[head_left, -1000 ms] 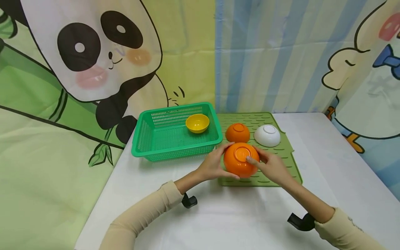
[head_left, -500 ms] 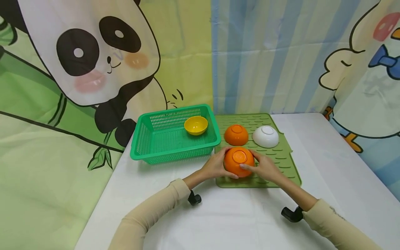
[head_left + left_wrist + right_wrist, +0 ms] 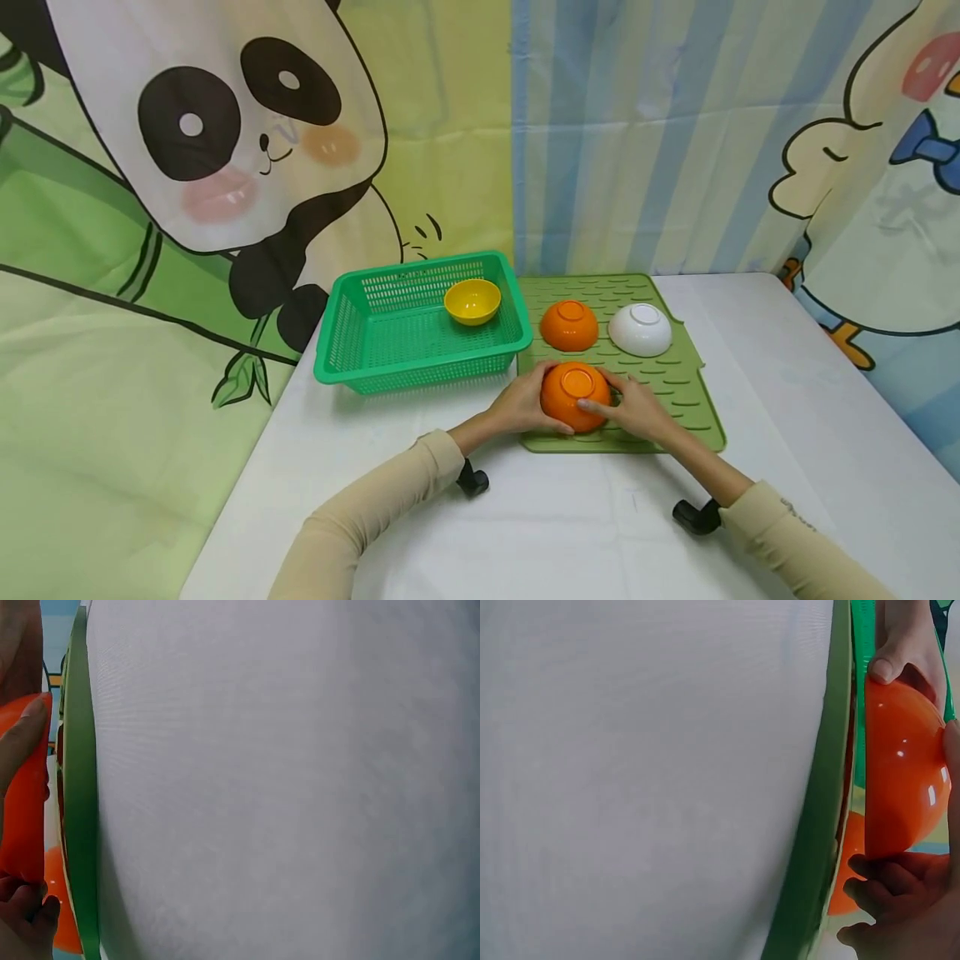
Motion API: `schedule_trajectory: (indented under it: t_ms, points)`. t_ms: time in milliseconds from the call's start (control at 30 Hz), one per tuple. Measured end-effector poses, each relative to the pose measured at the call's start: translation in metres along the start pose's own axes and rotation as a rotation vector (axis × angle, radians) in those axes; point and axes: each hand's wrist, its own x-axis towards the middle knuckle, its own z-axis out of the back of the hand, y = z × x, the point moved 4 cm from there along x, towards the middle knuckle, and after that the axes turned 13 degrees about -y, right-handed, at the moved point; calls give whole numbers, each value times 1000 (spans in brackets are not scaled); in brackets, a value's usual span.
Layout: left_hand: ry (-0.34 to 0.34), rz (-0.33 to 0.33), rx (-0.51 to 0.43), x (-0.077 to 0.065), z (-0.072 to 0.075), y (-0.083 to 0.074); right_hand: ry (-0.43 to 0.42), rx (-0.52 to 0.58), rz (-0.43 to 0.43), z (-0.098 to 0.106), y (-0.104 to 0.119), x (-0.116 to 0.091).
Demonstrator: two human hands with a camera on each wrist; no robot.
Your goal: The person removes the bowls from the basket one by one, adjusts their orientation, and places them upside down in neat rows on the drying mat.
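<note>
Front orange bowl (image 3: 564, 397) is gripped between left hand (image 3: 521, 403) and right hand (image 3: 637, 410). Held near front-left corner of mat (image 3: 684, 410).

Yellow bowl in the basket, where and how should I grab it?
Probably by the left of its rim, from above: the yellow bowl sits open side up, rim exposed, toward the back right corner of the basket, with more room on its left.
</note>
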Motion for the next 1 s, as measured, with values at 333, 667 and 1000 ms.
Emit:
schedule_trajectory:
  t_ms: [333,667,1000]
  points:
    - [19,12,39,0,-6,5,8,0,-7,-8,-6,1]
    - [16,-3,58,-1,-7,6,17,6,3,-10,-9,2]
    - [35,-1,42,-1,-8,6,34,2,-1,-10,-9,3]
